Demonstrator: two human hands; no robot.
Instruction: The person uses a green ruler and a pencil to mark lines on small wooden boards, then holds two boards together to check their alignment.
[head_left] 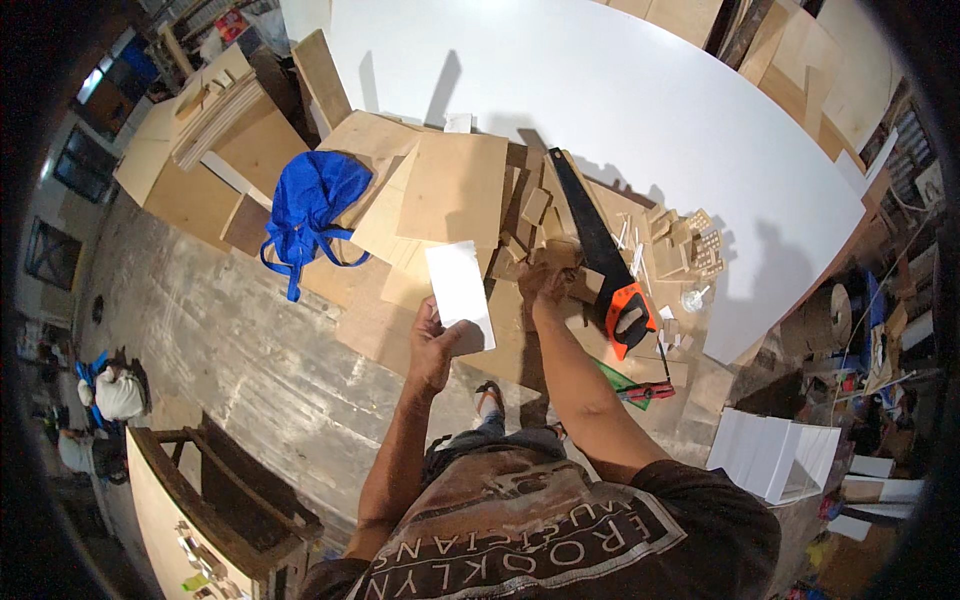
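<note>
My left hand (437,350) is closed on a small white rectangular panel (458,285), with the thumb across its lower face. The panel is tilted over the near edge of the plywood-covered work surface. My right hand (544,284) reaches into a pile of small wooden blocks (536,207). Its fingers are dark and partly lost among the blocks, so I cannot make out whether they grip one. Just right of that hand lies a handsaw (580,195) with a black blade and an orange handle (628,318). Flat plywood sheets (453,185) lie beyond the white panel.
A blue cloth bag (318,190) rests at the left on the plywood. Behind stretches a large white board (620,70). Slotted wooden pieces (690,245) and a red-handled tool (645,391) lie right. A white box (765,455) stands lower right, a wooden frame (225,500) lower left.
</note>
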